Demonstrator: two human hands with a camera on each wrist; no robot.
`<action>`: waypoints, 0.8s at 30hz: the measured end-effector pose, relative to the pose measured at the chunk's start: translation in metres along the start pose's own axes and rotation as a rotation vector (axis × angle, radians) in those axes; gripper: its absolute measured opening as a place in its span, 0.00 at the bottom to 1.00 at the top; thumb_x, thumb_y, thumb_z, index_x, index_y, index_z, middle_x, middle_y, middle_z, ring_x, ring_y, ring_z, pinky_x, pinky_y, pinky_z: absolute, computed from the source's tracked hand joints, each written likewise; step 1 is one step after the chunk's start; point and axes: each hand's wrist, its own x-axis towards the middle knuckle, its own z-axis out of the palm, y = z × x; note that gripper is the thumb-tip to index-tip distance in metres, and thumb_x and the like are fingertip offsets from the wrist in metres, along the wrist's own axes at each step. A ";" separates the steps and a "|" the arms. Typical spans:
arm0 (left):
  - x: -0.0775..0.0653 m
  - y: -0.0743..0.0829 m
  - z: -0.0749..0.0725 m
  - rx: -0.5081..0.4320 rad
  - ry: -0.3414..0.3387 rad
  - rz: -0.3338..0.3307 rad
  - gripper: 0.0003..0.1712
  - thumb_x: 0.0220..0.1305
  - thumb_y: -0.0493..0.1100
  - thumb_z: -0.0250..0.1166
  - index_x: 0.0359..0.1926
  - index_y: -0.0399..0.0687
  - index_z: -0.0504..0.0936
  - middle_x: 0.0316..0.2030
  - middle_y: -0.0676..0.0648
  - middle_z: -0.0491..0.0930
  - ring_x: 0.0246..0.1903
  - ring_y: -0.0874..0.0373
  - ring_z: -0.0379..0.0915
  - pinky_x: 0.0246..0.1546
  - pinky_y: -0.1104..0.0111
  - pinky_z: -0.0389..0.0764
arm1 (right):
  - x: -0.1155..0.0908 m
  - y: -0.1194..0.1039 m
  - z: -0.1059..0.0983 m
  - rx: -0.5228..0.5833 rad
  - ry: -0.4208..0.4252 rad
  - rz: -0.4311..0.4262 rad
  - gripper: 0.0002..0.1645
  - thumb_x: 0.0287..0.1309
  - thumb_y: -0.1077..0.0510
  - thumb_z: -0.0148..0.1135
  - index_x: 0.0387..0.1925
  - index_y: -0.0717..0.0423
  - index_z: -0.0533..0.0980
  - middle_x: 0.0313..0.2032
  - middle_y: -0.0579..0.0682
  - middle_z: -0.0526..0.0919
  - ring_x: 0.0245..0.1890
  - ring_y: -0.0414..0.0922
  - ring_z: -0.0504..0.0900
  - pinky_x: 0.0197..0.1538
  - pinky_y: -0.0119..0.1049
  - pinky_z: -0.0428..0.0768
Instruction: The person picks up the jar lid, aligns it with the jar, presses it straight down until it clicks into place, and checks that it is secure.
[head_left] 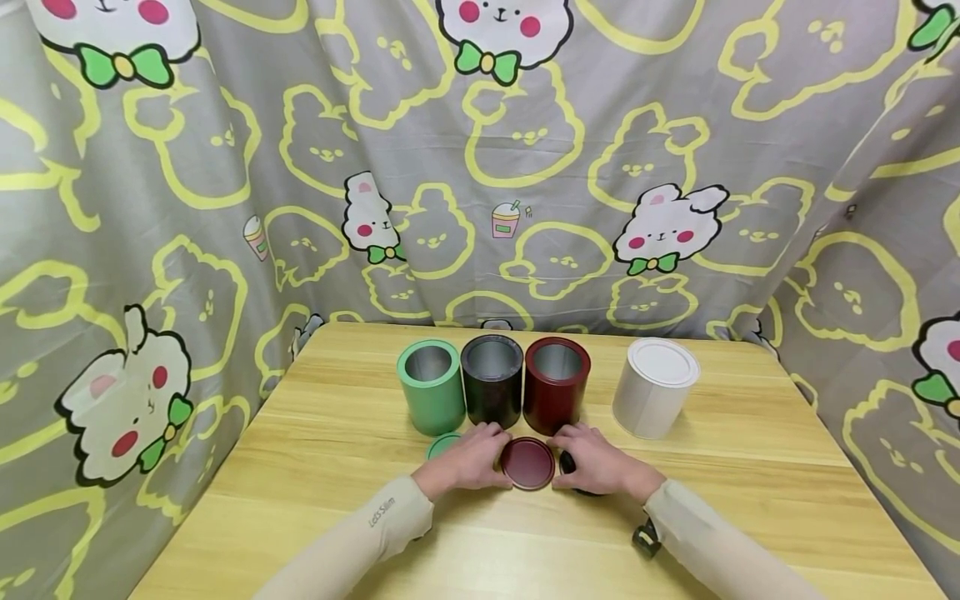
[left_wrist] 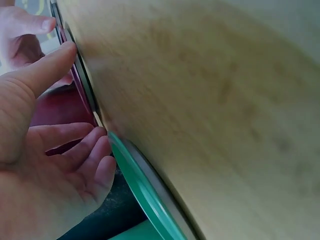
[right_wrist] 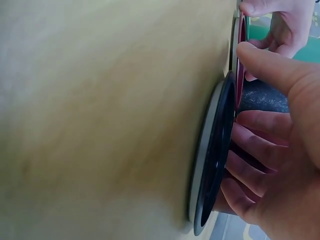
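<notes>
A dark red lid lies flat on the table between both hands. My left hand curves round its left side, thumb at the near rim and fingers at the far rim. From the right, my right hand holds it likewise with thumb and fingertips. The left hand partly hides a green lid; a black lid lies under the right palm. Behind the hands stand a green can, a black can and a dark red can, all uncovered at the top.
A white can with its lid on stands apart at the right. Cans and lids share a light wooden table. A patterned grey curtain surrounds the table's back and sides.
</notes>
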 end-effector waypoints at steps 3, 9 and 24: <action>0.000 0.000 0.000 0.005 0.003 -0.002 0.34 0.46 0.61 0.73 0.49 0.46 0.78 0.38 0.51 0.72 0.41 0.56 0.67 0.44 0.66 0.71 | 0.000 0.000 0.001 -0.005 -0.003 -0.002 0.31 0.44 0.46 0.73 0.49 0.59 0.78 0.45 0.51 0.75 0.47 0.52 0.70 0.45 0.50 0.67; 0.000 0.001 -0.001 -0.002 -0.010 -0.014 0.31 0.45 0.61 0.74 0.45 0.47 0.80 0.35 0.52 0.71 0.39 0.57 0.66 0.42 0.67 0.70 | 0.001 0.000 0.001 -0.025 0.007 -0.010 0.30 0.45 0.47 0.73 0.48 0.58 0.78 0.43 0.50 0.75 0.46 0.51 0.70 0.43 0.48 0.67; 0.000 0.000 0.001 -0.001 -0.017 -0.002 0.28 0.45 0.60 0.74 0.42 0.48 0.80 0.34 0.53 0.72 0.38 0.56 0.68 0.40 0.67 0.71 | 0.000 -0.004 0.000 -0.035 -0.001 -0.003 0.29 0.47 0.48 0.72 0.48 0.59 0.78 0.43 0.52 0.75 0.46 0.51 0.70 0.43 0.48 0.67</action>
